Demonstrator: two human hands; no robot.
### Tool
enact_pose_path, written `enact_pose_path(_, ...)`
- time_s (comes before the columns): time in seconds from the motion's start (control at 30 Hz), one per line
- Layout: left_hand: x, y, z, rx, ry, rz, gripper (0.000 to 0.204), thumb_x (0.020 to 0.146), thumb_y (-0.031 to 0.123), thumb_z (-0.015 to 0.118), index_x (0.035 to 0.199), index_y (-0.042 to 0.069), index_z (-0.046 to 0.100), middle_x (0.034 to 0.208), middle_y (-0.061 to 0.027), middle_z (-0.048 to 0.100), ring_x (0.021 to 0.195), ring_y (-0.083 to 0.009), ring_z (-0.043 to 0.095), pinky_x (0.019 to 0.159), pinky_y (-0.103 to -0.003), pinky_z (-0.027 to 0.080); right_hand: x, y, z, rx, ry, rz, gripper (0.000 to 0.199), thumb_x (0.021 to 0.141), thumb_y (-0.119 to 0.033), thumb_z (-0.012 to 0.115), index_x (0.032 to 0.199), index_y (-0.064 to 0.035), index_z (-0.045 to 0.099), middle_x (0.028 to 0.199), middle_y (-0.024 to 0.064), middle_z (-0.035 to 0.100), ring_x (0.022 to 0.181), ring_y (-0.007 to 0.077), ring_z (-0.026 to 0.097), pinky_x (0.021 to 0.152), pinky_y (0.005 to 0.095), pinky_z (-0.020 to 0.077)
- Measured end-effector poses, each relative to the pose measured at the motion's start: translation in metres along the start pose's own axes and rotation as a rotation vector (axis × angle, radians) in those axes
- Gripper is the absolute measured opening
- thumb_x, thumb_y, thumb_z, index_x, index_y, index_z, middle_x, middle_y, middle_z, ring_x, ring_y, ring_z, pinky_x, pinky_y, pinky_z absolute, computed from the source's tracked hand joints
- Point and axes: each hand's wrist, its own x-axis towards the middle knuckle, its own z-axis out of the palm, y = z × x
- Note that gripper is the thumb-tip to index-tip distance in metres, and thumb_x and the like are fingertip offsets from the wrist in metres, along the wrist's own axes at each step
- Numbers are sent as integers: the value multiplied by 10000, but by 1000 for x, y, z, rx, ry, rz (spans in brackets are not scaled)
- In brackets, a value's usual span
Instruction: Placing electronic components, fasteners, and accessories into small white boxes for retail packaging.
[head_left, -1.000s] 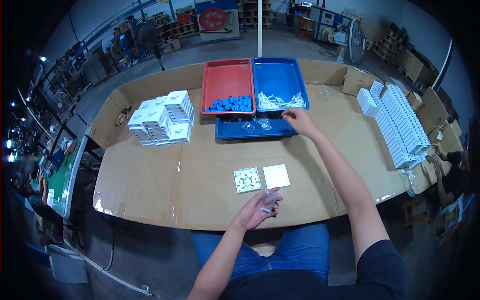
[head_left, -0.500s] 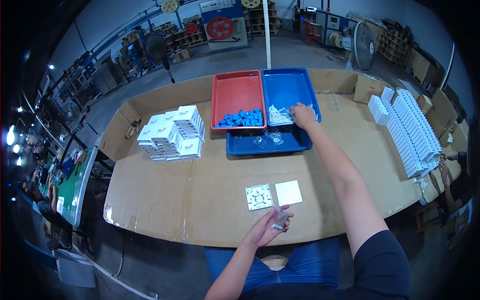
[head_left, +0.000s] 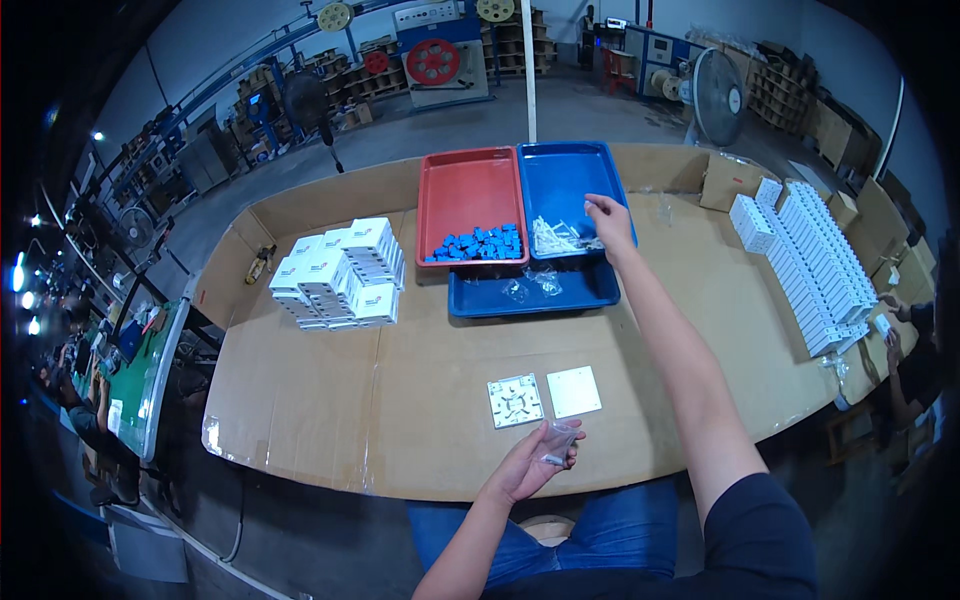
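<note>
A person works bare-handed at a brown cardboard-covered surface [head_left: 300,420]. The left hand [head_left: 528,468], palm up and fingers loosely curled, holds a small clear plastic bag [head_left: 561,440] near the surface's front edge. Just beyond lie a white square casing with a patterned interior [head_left: 515,401] and, beside it, a flat white square plate [head_left: 574,391]. The right hand [head_left: 612,222] hovers by the right rim of a deep-blue rectangular tray [head_left: 568,185] with slim white pieces [head_left: 555,236], its fingers bent and fingertips close together; whether they pinch anything cannot be told at this size. Alongside sits a red rectangular tray [head_left: 470,190] of small bright-blue pieces [head_left: 480,243]. Stacked white boxes [head_left: 340,275] stand at left.
</note>
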Motion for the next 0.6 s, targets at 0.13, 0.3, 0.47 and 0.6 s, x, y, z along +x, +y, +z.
enact_pose_path(0.13,-9,-3,-6,-34,35,14,580,1127,447,400,1469,-11,497,1312,-154,626,1001,-204,612,922,-352,520,-67,-105,-3,743,-295,279,259,996,-171,723,1236,-76,709,941,-41,659,821,58,587,733,268,499)
enact_pose_path(0.3,0,-2,-10,-40,28,40,585,1126,451,400,1464,-18,490,1238,-158,659,977,-225,647,912,-369,541,-142,-132,-34,504,-360,183,174,1003,-117,704,1160,-43,721,878,-30,654,770,61,578,693,234,470)
enact_pose_path(0.47,3,4,-3,-8,8,74,601,1131,450,391,1479,-32,479,1242,-141,656,981,-203,649,893,-344,548,-255,-101,-60,138,-403,317,147,975,-100,735,1098,-19,740,872,-31,682,779,35,573,683,218,455)
enact_pose_path(0.6,3,4,-3,-17,43,55,585,1133,454,375,1453,-18,508,1226,-139,673,977,-202,653,885,-352,546,-317,-87,-66,162,-420,379,157,951,-84,753,1091,-16,744,886,-27,698,750,34,567,660,209,442)
